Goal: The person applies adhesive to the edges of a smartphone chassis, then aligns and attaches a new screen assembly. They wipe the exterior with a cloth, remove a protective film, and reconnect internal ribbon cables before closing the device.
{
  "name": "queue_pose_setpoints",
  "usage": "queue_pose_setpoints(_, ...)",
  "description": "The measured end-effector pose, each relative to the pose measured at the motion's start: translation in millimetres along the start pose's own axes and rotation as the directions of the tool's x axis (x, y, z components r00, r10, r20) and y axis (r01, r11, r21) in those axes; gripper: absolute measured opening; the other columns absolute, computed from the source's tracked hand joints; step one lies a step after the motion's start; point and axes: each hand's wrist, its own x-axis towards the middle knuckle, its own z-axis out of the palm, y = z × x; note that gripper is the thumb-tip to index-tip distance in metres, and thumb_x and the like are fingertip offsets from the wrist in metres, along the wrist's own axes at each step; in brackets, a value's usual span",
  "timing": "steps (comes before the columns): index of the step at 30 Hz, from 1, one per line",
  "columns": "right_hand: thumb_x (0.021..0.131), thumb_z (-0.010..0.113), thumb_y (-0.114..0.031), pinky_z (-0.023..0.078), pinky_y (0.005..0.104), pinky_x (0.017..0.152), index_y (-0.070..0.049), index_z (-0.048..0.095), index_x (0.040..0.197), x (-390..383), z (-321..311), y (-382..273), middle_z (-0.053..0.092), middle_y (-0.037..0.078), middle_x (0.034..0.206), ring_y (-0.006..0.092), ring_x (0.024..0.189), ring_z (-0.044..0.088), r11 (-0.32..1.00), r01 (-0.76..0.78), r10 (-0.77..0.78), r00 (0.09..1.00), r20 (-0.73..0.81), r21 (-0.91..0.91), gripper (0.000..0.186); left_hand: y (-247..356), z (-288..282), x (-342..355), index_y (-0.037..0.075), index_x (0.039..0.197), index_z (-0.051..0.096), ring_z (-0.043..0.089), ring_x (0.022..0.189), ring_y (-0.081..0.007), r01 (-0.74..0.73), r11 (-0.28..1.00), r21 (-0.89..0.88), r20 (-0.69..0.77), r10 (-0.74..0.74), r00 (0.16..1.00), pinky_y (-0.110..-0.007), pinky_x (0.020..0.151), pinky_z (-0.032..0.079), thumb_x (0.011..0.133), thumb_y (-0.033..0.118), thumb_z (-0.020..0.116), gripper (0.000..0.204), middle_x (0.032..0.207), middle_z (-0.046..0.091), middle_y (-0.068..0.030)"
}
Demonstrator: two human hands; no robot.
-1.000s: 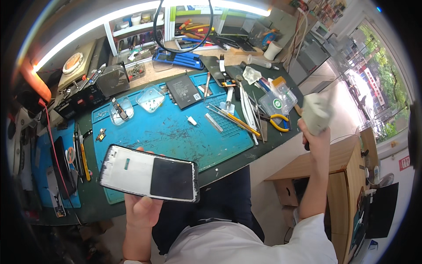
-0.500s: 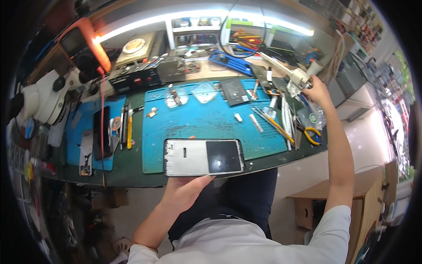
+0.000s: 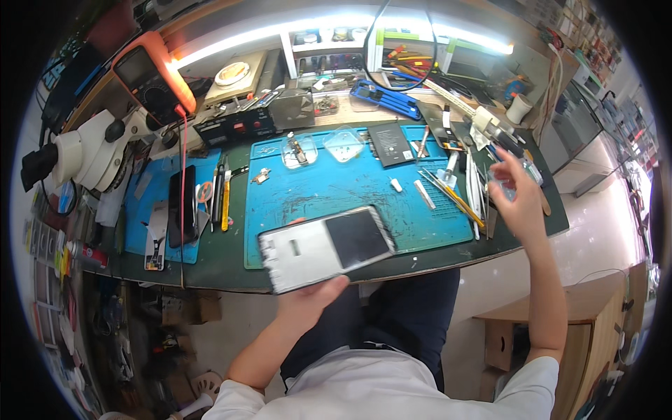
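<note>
At the blue mat (image 3: 322, 185), the left hand (image 3: 309, 304) grips a phone frame (image 3: 323, 250), the right hand (image 3: 518, 198) loosely open.

Before you, the pale face of a flat rectangular panel (image 3: 326, 249) looks matt, its dark rectangle (image 3: 360, 239) smooth with a faint sheen, one end edge rough and ragged. The blue mat (image 3: 336, 185) shows a dull, rubbery-looking surface scored by dark scratches; clear plastic boxes (image 3: 343, 144) catch the light near a matt black battery (image 3: 390, 145). To your left, an orange plastic meter (image 3: 172, 71) and a smooth white microscope (image 3: 91, 157). Smooth-looking wood faces the desk (image 3: 590, 299) at your right. Your white shirt (image 3: 336, 385) and dark trousers (image 3: 420, 308) are matt cloth.
</note>
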Motion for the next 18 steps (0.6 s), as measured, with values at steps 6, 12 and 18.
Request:
queue_pose_setpoints(6,0.088,0.071,-0.005,0.056,0.0335,0.088,-0.006,0.052,0.146,-41,3,-7,0.072,0.014,0.107,0.0235,0.097,0.071,0.99,-0.072,0.064,0.996,0.068,0.122,0.06,8,14,12,0.004,0.156,0.033,0.053,0.127,-0.016,-0.231,0.972,0.054,-0.447,0.23,0.864,-0.031,0.11,0.041,0.092,-0.013,0.063,0.072,0.142,0.051,-0.0073)
queue_pose_setpoints(12,0.089,0.072,-0.011,0.056,0.0346,0.085,-0.012,0.056,0.142,-41,-4,-8,0.073,0.009,0.108,0.022,0.098,0.071,0.993,-0.118,0.118,0.993,0.028,0.023,0.056,-4,30,30,0.002,0.144,0.046,0.055,0.12,-0.0158,-0.21,0.973,0.095,-0.504,0.229,0.833,-0.032,0.107,0.043,0.089,-0.007,0.074,0.062,0.133,0.057,-0.006)
queue_pose_setpoints(18,0.09,0.071,-0.02,0.056,0.0357,0.078,-0.005,0.065,0.132,-15,-19,11,0.075,0.01,0.098,0.0247,0.088,0.073,0.98,-0.192,0.188,0.98,-0.065,-0.053,0.045,19,33,-11,0.002,0.153,0.032,0.056,0.125,-0.019,0.07,0.995,-0.069,-0.324,-0.089,0.942,-0.032,0.107,0.047,0.087,-0.014,0.068,0.076,0.141,0.051,-0.0097)
